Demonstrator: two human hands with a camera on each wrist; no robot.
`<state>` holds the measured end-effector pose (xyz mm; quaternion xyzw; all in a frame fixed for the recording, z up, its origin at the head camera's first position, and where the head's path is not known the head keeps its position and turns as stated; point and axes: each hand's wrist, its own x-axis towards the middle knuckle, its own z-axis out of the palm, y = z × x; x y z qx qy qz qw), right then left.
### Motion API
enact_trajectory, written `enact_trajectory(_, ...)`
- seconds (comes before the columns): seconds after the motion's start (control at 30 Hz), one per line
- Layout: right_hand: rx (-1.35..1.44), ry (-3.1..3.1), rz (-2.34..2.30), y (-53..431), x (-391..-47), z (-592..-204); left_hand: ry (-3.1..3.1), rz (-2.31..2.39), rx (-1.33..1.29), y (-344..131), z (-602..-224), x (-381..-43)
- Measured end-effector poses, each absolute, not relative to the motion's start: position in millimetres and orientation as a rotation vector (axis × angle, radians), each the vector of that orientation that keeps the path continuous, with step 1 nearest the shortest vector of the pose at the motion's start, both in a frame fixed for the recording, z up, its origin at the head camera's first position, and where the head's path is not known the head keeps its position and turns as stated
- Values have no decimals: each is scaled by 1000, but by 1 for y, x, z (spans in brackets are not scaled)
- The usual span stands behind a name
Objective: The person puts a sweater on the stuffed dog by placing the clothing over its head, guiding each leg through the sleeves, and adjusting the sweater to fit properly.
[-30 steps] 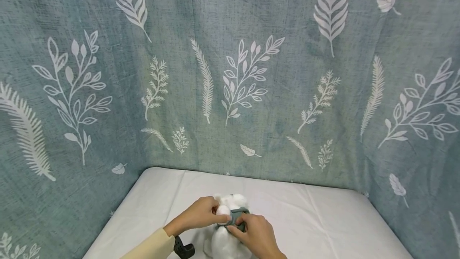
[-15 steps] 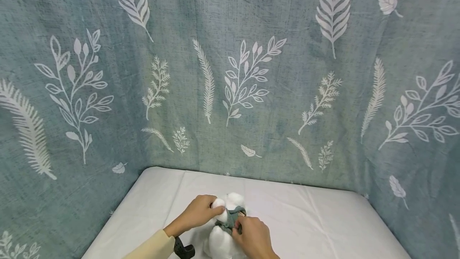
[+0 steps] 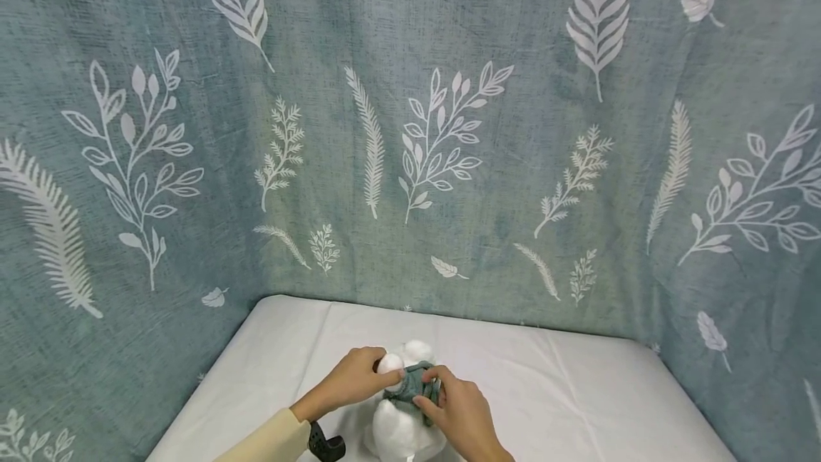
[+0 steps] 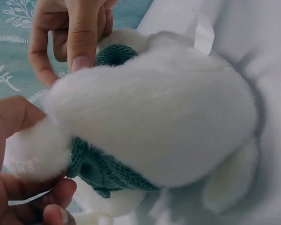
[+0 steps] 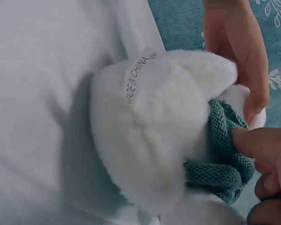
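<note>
A white plush toy (image 3: 393,433) lies on the white padded surface, wearing a teal knitted garment (image 3: 405,385). My left hand (image 3: 355,380) grips a rounded, furry end of the toy (image 4: 37,150), thumb and fingers on either side. From the right, my right hand (image 3: 463,408) holds the garment's edge; in the right wrist view its thumb presses into the folded knit (image 5: 220,136). The garment bunches in thick folds there and shows a small hole in the left wrist view. A fabric label (image 5: 139,77) printed "MADE IN CHINA" sticks out of the toy's fur. The toy's face is hidden.
The white padded surface (image 3: 577,398) ends at teal curtains (image 3: 474,269) with white leaf prints, at the back and both sides. A black strap piece (image 3: 327,445) sits at the left wrist, below the cream sleeve (image 3: 272,440).
The toy has tilted, and its upper part has turned away from view. My left hand has shifted slightly up with it. My right hand's thumb and index finger have spread wider over the garment.
</note>
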<state>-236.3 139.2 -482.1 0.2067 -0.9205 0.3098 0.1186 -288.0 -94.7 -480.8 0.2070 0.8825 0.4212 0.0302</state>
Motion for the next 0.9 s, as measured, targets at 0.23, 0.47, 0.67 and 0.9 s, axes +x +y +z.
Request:
enact_trajectory(0.23, 521, -2788, 928, 148, -239, -483, 2722, 1298, 633, -92, -481, -287)
enact_trajectory(0.47, 576, -2827, 848, 149, -244, -481, 2719, 1300, 663, -92, -480, -287)
enact_trajectory(0.67, 736, -2854, 813, 147, -234, -477, 2719, 1312, 663, -95, -481, -287)
enact_trajectory(0.9, 1041, -2864, 624, 147, -230, -474, 2724, 1315, 668, -99, -480, -290)
